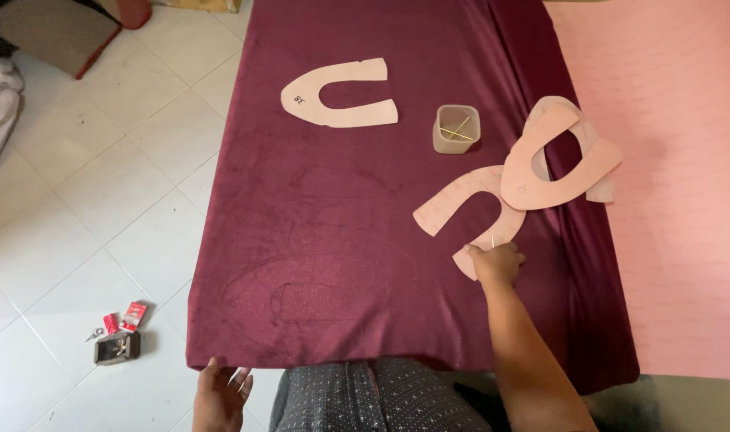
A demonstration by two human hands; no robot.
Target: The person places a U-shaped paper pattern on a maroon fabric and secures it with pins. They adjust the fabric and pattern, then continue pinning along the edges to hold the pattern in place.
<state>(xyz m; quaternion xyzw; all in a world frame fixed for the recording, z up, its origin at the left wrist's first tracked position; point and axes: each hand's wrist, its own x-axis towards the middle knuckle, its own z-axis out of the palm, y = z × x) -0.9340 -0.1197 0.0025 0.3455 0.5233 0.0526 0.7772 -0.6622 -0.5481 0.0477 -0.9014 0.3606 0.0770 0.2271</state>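
Pin (pixel 493 240) pinched in right hand (pixel 497 262), apparently over pattern piece (pixel 461 204).

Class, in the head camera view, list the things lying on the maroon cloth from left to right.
Lone U-shaped pattern piece → small container → pattern piece under the right hand → the overlapping pair of pattern pieces.
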